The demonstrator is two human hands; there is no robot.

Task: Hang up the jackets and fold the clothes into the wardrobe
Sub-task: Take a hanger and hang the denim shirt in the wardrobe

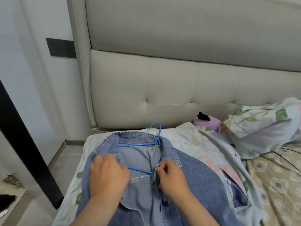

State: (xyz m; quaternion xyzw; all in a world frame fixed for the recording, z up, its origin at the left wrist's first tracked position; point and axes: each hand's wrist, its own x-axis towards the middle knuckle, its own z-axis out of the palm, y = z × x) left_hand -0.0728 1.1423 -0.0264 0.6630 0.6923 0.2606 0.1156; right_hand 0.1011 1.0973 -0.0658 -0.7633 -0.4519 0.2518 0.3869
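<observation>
A blue denim jacket [195, 181] lies face up on the bed, collar toward the headboard. A blue plastic hanger [146, 144] sits inside it, its hook sticking out past the collar and a bar showing between my hands. My left hand [108, 175] rests palm down on the jacket's left front panel near the collar, fingers closed on the cloth. My right hand [171, 176] pinches the right front edge of the jacket by the placket. A dark button shows lower on the front.
A floral quilt [211, 144] covers the bed under the jacket, bunched at the right. A purple plush toy [207, 123] leans on the padded headboard [162, 87]. A black bar [27, 144] crosses the left, beside grey floor.
</observation>
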